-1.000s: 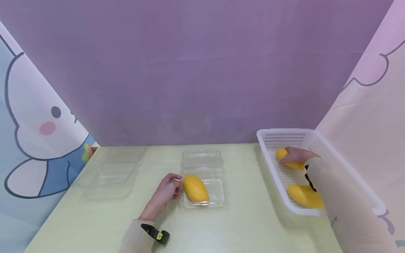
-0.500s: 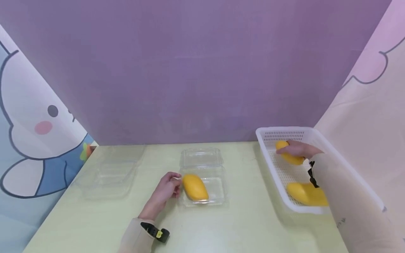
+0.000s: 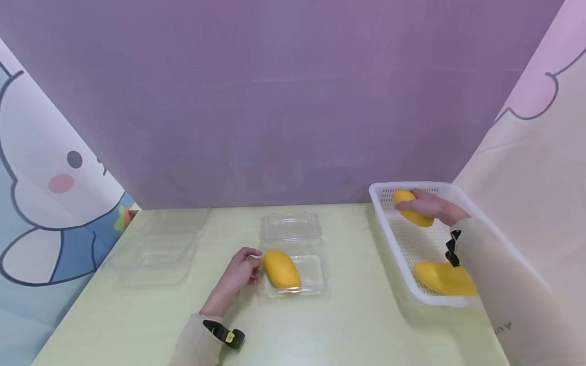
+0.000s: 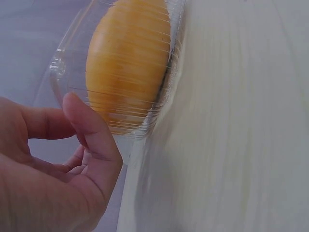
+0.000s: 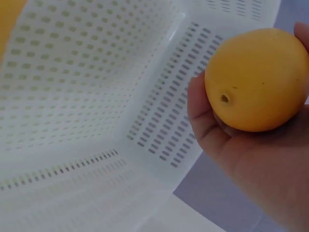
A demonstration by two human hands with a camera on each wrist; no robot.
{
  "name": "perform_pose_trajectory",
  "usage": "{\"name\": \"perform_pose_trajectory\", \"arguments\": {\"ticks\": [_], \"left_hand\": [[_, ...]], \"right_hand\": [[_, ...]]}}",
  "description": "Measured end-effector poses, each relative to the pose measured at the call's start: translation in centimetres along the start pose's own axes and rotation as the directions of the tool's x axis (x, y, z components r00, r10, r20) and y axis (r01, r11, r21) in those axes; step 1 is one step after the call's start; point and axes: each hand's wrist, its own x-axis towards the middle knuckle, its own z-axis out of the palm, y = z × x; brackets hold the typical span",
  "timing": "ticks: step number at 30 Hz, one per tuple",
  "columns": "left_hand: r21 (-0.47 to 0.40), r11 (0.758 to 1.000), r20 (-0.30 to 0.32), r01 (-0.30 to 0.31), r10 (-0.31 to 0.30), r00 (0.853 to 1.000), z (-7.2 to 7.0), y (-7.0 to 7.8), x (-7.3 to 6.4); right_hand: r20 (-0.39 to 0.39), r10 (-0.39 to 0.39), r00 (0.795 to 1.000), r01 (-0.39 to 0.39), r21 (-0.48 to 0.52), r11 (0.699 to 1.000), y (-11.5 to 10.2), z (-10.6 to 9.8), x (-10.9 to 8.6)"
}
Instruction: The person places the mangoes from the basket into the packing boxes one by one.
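My right hand (image 3: pixel 428 204) grips a yellow mango (image 3: pixel 414 216) over the far part of the white basket. In the right wrist view, thumb and fingers wrap round the mango (image 5: pixel 256 82), its stem end showing. Another mango (image 3: pixel 281 269) lies in the left half of an open clear plastic clamshell box (image 3: pixel 316 277) at the table's middle. My left hand (image 3: pixel 238 272) is at the box's left edge; in the left wrist view, its curled thumb and finger (image 4: pixel 91 128) pinch the box's rim beside the mango (image 4: pixel 128 63).
The white perforated basket (image 3: pixel 393 244) stands at the right, with yellow fruit (image 3: pixel 441 278) at its near end, partly behind my right sleeve. More clear plastic boxes (image 3: pixel 160 249) sit at the left of the table (image 3: pixel 348 325). A purple wall (image 3: pixel 293 127) rises behind.
My right hand has lifted the mango up from the basket floor, toward the basket's far left side. My left hand and the box with its mango have stayed put.
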Motion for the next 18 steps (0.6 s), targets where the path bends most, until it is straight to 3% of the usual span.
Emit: {"name": "perform_pose_trajectory", "arguments": {"ticks": [18], "left_hand": [[0.027, 0.999, -0.007, 0.018, -0.018, 1.0, 0.0, 0.4, -0.2]], "right_hand": [[0.01, -0.02, 1.0, 0.019, 0.088, 0.996, -3.6, 0.3, -1.9]]}}
